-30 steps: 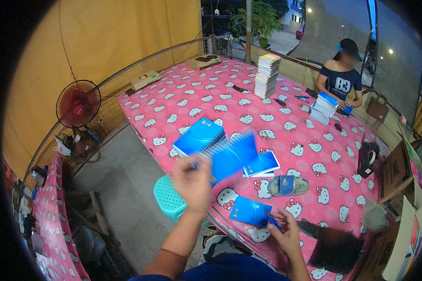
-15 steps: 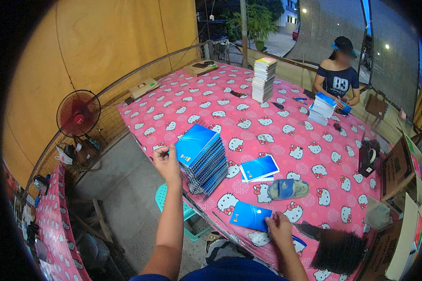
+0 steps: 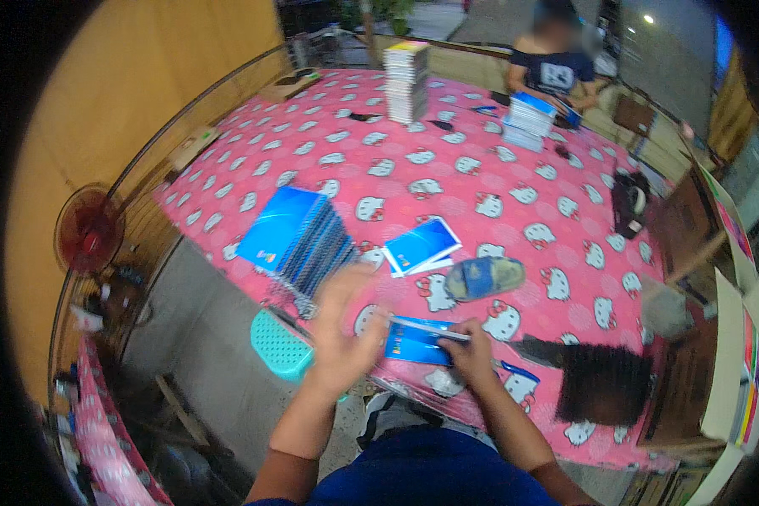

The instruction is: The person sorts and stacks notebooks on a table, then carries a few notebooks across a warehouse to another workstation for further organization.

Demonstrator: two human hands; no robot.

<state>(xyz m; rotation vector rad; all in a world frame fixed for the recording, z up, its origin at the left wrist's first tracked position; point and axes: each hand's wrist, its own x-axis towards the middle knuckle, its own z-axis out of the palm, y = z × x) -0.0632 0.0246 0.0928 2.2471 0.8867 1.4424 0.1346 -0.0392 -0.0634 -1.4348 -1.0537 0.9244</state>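
Note:
A small blue notebook [image 3: 417,344] lies at the table's near edge, a white page edge showing along its top side. My right hand [image 3: 472,350] grips its right end between thumb and fingers. Blurred by motion, my left hand [image 3: 346,329] is over the table edge beside the notebook's left end, its thumb and fingers apart and holding nothing. Beyond it rises a tall stack of blue wire-bound notebooks [image 3: 287,228]. Loose blue-covered sheets [image 3: 422,246] lie in the middle, next to a blue and tan slipper [image 3: 485,278].
Black binding wires [image 3: 603,384] and a blue-handled tool [image 3: 519,371] lie at the right, near open cardboard boxes [image 3: 691,363]. A person [image 3: 552,76] sits across the table behind a booklet stack [image 3: 527,122]. Another tall stack [image 3: 406,84] stands farther back. A green stool [image 3: 280,344] is below the edge.
My left hand has left the wire-bound stack and come right, toward the notebook. My right hand still holds the notebook, whose top edge now shows white. The whole view has shifted.

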